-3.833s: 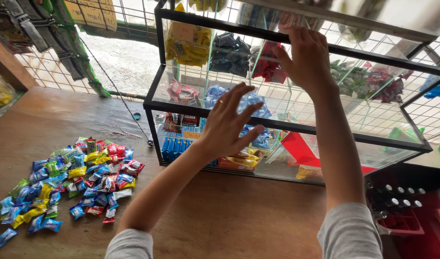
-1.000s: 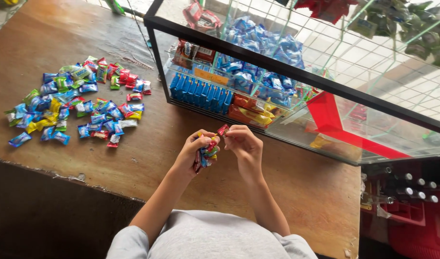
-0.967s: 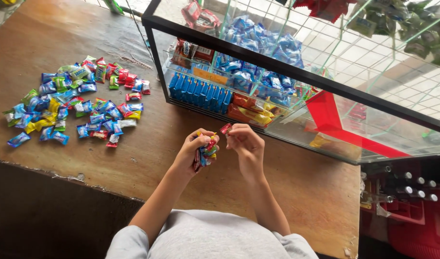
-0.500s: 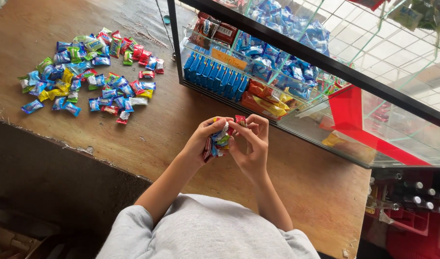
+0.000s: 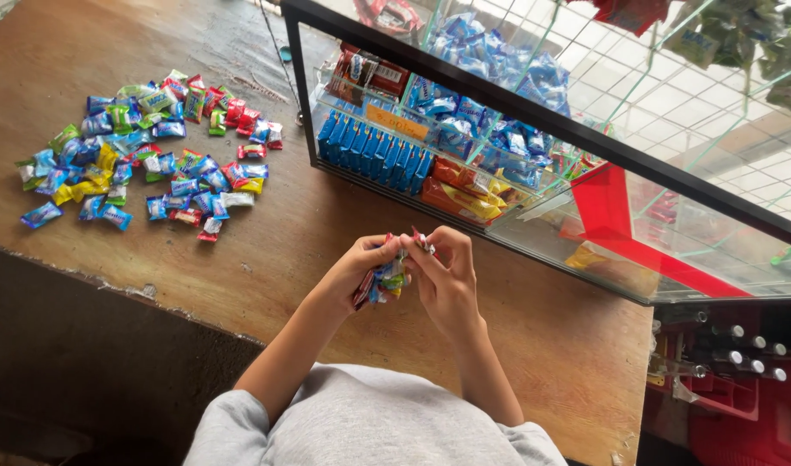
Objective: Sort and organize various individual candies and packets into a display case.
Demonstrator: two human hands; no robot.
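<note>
1. The wooden table (image 5: 240, 259) is carrying everything in view; its near edge is running just in front of the person's grey sleeves (image 5: 369, 423).
2. The glass case (image 5: 533, 164) is standing on the far right part of the table, with blue, red and yellow packets lying inside it.
3. The loose pile of sweets (image 5: 145, 155) is lying on the left part of the table, well apart from both hands.
4. The left hand (image 5: 356, 272) is reaching forward over the table, fingers curling shut around a small bundle of sweets (image 5: 385, 280).
5. The right hand (image 5: 447, 276) is meeting the left hand from the right, its fingertips pinching one red-and-white sweet (image 5: 419, 240) at the top of the bundle.
6. The bundle is sitting between the two hands, touching both, just in front of the case's lower front edge and above the table surface.
</note>
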